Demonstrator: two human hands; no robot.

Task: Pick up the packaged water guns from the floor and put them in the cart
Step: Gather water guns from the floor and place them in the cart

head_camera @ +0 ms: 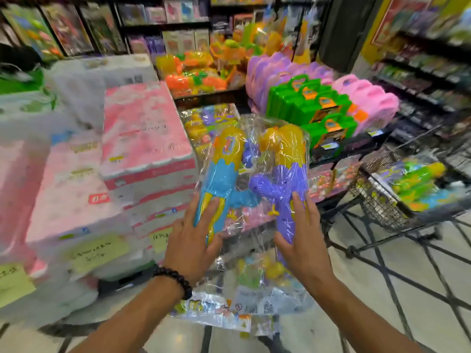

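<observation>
Crinkled clear plastic wraps two water guns held up side by side above the tiled floor [382, 289]. The blue water gun [219, 179], with a rounded yellow tank on top, is grasped near its lower end by the left hand [193, 240], fingers laid along the barrel and the thumb pressed against the wrap. The purple water gun [283, 179], also capped with a yellow tank, is grasped at its lower end by the right hand [300, 240] in the same manner. A bracelet [175, 278] of dark round beads is worn on the left wrist. More glossy packets [244, 296] with printed card labels are seen on the floor beneath the hands. At the right edge stands a wire-mesh cart [377, 205], and a green and yellow packaged gun [418, 184] lies inside its basket. Soft bales of pink and white paper rolls [142, 138] are stacked at the left. Moulded green cases [313, 108] and pink ones stand on a shelf behind.
</observation>
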